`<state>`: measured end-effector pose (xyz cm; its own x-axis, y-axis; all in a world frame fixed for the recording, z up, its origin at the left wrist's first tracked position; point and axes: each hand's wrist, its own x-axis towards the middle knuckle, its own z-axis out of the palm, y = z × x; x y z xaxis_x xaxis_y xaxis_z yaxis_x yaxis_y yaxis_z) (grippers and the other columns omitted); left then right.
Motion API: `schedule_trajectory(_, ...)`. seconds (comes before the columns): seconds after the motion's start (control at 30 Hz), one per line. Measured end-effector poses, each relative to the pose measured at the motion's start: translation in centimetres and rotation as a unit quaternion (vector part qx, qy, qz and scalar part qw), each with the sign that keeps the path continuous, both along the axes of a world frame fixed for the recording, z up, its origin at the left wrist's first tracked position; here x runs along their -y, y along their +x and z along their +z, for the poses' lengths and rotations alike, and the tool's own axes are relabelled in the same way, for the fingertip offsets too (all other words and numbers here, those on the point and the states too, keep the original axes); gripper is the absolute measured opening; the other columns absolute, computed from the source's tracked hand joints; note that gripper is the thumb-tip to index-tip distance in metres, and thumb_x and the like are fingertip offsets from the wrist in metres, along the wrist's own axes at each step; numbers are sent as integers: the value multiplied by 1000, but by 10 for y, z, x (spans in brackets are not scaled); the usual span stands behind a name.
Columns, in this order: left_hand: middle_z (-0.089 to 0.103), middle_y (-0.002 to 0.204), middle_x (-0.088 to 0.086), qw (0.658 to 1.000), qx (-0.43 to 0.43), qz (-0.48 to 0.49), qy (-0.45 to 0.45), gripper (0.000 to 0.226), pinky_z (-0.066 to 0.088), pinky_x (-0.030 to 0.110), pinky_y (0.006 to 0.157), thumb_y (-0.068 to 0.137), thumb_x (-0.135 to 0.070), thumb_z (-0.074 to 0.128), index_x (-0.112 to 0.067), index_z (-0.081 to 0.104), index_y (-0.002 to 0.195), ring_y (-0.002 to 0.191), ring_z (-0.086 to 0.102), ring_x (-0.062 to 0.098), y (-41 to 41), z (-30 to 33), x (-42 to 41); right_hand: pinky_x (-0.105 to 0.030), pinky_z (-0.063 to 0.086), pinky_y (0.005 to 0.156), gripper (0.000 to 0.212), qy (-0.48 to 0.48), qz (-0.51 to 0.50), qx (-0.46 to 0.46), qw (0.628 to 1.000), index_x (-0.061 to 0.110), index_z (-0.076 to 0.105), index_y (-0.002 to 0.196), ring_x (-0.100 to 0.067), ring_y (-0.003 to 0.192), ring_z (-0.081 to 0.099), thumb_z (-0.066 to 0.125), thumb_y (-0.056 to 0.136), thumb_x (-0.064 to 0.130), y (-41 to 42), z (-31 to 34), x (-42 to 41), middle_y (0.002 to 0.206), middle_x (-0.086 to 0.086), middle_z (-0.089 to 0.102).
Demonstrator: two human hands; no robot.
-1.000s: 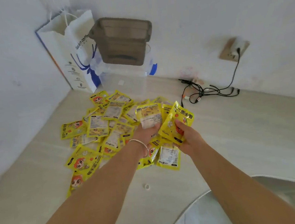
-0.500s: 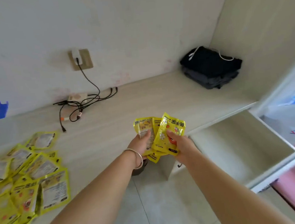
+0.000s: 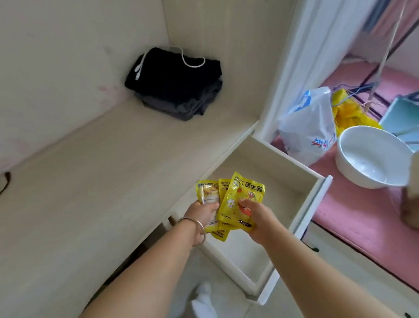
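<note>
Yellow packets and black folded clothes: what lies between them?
Head view: bare desktop and a strip of the open drawer between the yellow packets and the black folded clothes.

Folded dark clothes [image 3: 171, 86], white basin [image 3: 370, 160], plastic bag [image 3: 306, 125]

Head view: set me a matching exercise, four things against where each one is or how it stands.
Things:
1 yellow packets
2 black clothes
3 white basin
4 drawer

Places or states:
A on the pink floor
B pulled open, under the packets
C in the back corner of the pale counter
D gripped by the left hand and right hand

Pairs: 1-D, 2-C, 3-A, 4-B
</note>
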<state>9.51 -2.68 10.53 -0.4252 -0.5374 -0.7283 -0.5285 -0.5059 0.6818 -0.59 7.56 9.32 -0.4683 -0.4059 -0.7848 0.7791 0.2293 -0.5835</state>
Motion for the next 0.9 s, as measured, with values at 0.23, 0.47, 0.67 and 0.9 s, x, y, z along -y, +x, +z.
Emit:
schedule_trajectory(0.23,67,89,12,994,52,-72,56,13,55,42,83,85,-7,63,-11,63,97,85,64,28,-72,-68,16,-40,52,75,19,80,-113,34,990,4,59,107,-31,82,64,55,89,2,-48,-64,-3,94,-15,66)
schedule_trajectory(0.47,70,107,17,983,139,-118,27,31,53,48,92,70,-17,72,-15,61,98,97,68,32,-100,-178,45,-40,53,81,26,204,-131,34,970,8,62,107,-32,90,64,61,82,-1,-77,-130,-7,101,-14,66)
schedule_trajectory(0.67,67,111,14,960,202,-191,-44,38,50,39,95,77,-23,70,-11,58,111,103,64,33,-114,-196,50,-41,54,83,26,256,-105,25,961,7,63,105,-32,93,64,62,81,-3,-89,-174,-8,99,-13,65)
schedule_trajectory(0.9,58,130,9,943,237,-203,-114,52,44,34,101,78,-19,70,-16,52,127,116,57,28,-112,-183,52,-30,49,78,40,341,-21,-50,938,10,59,124,-30,98,63,55,84,4,-89,-177,-12,107,-10,68)
